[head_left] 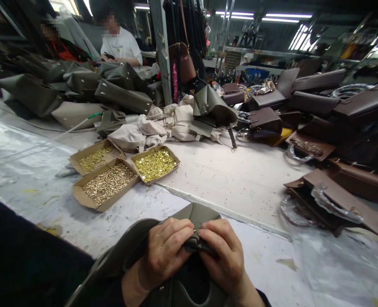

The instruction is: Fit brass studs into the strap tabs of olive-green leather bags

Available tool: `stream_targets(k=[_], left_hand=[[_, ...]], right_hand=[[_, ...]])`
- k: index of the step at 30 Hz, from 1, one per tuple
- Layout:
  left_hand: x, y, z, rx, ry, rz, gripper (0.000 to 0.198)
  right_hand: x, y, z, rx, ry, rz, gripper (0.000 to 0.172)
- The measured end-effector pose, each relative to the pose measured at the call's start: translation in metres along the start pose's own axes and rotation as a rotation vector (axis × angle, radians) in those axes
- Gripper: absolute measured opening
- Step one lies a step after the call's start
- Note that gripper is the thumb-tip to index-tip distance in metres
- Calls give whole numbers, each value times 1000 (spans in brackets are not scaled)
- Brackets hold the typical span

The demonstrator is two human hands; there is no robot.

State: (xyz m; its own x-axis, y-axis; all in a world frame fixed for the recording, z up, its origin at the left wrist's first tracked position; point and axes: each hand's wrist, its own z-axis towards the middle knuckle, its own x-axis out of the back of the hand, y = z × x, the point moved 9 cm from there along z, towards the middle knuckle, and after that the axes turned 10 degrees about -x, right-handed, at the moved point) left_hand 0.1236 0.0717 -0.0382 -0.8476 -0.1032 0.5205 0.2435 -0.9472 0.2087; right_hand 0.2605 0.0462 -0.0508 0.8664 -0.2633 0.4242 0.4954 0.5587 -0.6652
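An olive-grey handbag (189, 212) lies at the near edge of the table, its dark opening turned toward me. My left hand (170, 243) is closed on the bag's rim, thumb underneath and fingers on top. Close beside it, my right hand (222, 247) grips the same rim in the same way. Between the fingertips a small shiny metal stud (194, 231) shows on the bag's edge. The parts of the bag under my palms are hidden.
Beyond the bag stand cardboard trays of small metal rivets (109, 183) and gold-coloured pieces (155, 164). Olive bags (121, 96) pile up at the left, beige fabric bags (141, 132) in the middle, brown handbags (336, 192) at the right. Two people (121, 42) sit at the back left.
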Motion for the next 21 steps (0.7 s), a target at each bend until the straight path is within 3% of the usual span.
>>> stream_targets(k=[8,18,21], left_hand=[[0,-2,-2,7,-16,-5,15],[-3,1,-10,-8,-65,112,15],[-2,1,-8,-7,-48,93,16]], right_hand=[[-7,-1,4,3,-82,-85,18],[-14,-6,11,16,-91,-111,12],[-12,3,8,-70,-70,-69,13]])
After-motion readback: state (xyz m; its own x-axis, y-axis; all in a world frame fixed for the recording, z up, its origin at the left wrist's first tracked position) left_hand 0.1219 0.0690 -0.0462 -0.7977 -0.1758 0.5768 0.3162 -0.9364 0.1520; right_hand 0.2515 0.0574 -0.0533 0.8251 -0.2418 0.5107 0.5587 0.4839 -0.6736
